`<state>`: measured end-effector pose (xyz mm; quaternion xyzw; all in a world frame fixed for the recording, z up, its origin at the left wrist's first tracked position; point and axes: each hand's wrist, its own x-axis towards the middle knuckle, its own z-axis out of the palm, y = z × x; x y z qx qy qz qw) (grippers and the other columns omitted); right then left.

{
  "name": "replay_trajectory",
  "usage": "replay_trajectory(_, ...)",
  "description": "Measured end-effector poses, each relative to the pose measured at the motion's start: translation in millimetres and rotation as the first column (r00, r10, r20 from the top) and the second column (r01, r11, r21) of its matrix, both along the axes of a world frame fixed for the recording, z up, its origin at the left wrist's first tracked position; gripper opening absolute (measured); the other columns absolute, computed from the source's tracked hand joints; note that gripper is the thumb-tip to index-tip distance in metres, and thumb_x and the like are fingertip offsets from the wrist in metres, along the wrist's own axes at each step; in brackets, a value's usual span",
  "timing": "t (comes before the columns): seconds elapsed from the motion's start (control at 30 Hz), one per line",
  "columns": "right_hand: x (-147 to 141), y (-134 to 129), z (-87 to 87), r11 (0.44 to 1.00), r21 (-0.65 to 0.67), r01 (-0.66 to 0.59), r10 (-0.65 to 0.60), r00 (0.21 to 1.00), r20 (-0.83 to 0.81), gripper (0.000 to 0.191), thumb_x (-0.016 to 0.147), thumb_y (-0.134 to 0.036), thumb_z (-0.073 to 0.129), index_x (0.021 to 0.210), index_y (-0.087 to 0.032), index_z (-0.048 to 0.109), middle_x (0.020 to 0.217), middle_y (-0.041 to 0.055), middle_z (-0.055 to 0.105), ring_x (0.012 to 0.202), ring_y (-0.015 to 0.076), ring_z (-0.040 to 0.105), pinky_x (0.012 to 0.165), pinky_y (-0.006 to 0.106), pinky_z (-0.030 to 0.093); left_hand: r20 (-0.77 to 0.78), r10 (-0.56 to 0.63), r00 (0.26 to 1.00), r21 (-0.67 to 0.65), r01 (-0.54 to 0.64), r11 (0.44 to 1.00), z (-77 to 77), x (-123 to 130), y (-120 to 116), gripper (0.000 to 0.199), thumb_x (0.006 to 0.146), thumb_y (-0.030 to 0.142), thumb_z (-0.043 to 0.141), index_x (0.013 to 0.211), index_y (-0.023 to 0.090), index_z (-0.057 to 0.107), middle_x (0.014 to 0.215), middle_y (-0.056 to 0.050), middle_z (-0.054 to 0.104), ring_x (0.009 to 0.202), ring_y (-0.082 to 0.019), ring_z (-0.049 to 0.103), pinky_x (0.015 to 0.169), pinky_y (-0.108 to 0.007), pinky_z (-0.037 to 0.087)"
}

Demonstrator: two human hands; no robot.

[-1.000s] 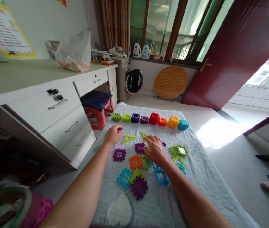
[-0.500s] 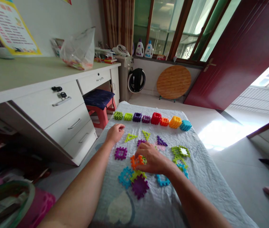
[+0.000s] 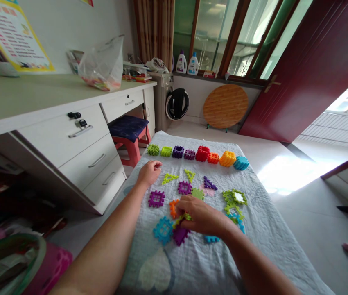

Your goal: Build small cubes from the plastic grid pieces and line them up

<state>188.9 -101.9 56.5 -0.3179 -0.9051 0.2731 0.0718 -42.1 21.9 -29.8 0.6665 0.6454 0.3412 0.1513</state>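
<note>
Right hand (image 3: 195, 214), just shifted nearer, is being held half-curled over the nearest purple square (image 3: 180, 237) beside the blue square (image 3: 163, 230) (grip hidden, can't tell), so handling is likely being moved there, while left hand (image 3: 150, 173) is being held loosely curled, nothing visible inside.

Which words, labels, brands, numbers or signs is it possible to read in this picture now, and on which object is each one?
None reads surely.
Wall poster: a heading and rows of smaller characters, too blurred to quote.
Purple-capped bottle and blue-capped bottle: labels too small to read.
Small red box on the sill: too small to tell.
Coloured toy pieces: I make out no lettering.
</note>
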Motion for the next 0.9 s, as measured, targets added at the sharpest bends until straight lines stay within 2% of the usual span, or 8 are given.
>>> replay_trajectory(0.1,8,10,-3.5,0.987,-0.096,0.126,-0.136,0.986,-0.100,0.012,0.072,-0.011,0.063,0.078,-0.018,0.056,0.074,-0.0035,0.054,0.067,0.0096,0.046,0.061,0.021,0.032,-0.007,0.007,1.000,-0.003,-0.007,1.000,1.6,1,-1,0.022,0.074,0.018,0.054,0.093,0.020,0.067,0.097,-0.004,0.069,0.079,-0.015,0.062,0.079,-0.025,0.048)
replay_trajectory(0.23,16,22,-15.6,0.951,-0.162,0.264,-0.293,0.937,-0.191,0.011,0.073,-0.015,0.064,0.082,-0.018,0.058,0.067,-0.0058,0.049,0.058,0.0078,0.042,0.054,0.020,0.029,-0.011,0.006,1.000,-0.003,-0.006,1.000,2.2,1,-2,0.022,0.074,0.018,0.054,0.093,0.019,0.067,0.097,-0.004,0.069,0.079,-0.015,0.062,0.079,-0.026,0.048)
replay_trajectory(0.3,17,26,-20.2,0.934,-0.138,0.331,-0.355,0.906,-0.231,0.010,0.074,-0.018,0.064,0.082,-0.019,0.057,0.067,-0.0057,0.048,0.058,0.0079,0.041,0.055,0.020,0.029,-0.009,0.004,1.000,-0.004,-0.004,1.000,1.8,1,-2,0.023,0.074,0.018,0.054,0.092,0.019,0.067,0.097,-0.004,0.069,0.080,-0.015,0.062,0.079,-0.026,0.048)
replay_trajectory(0.4,15,28,-22.4,0.916,-0.026,0.400,-0.391,0.879,-0.271,0.011,0.073,-0.018,0.066,0.078,-0.018,0.056,0.070,-0.0048,0.048,0.061,0.0082,0.041,0.056,0.020,0.029,-0.011,0.006,1.000,-0.011,-0.006,1.000,1.2,1,-1,0.022,0.074,0.018,0.054,0.092,0.020,0.067,0.097,-0.004,0.069,0.080,-0.015,0.062,0.079,-0.026,0.049)
replay_trajectory(0.5,12,26,-20.7,0.937,0.036,0.346,-0.324,0.907,-0.270,0.014,0.072,-0.018,0.068,0.080,-0.018,0.057,0.074,-0.0033,0.051,0.064,0.0087,0.044,0.058,0.020,0.031,-0.010,0.004,1.000,-0.008,-0.004,1.000,0.3,0,-1,0.023,0.074,0.018,0.054,0.093,0.020,0.067,0.098,-0.004,0.069,0.079,-0.015,0.062,0.079,-0.026,0.049)
replay_trajectory(0.63,11,22,-16.6,0.978,-0.038,0.207,-0.210,0.946,-0.247,0.010,0.075,-0.019,0.067,0.083,-0.018,0.059,0.078,-0.0018,0.054,0.066,0.0090,0.048,0.059,0.020,0.035,-0.008,0.000,1.000,0.002,0.000,1.000,-1.5,0,0,0.023,0.074,0.018,0.054,0.093,0.020,0.067,0.098,-0.004,0.069,0.079,-0.015,0.062,0.079,-0.025,0.049)
replay_trajectory(0.9,11,20,-14.5,0.974,-0.108,0.197,-0.217,0.951,-0.222,0.008,0.077,-0.018,0.063,0.085,-0.017,0.062,0.076,-0.0023,0.056,0.062,0.0080,0.049,0.058,0.020,0.036,-0.009,-0.005,1.000,0.010,0.005,1.000,-2.0,0,1,0.022,0.074,0.019,0.054,0.092,0.019,0.067,0.096,-0.004,0.069,0.078,-0.015,0.062,0.077,-0.025,0.049)
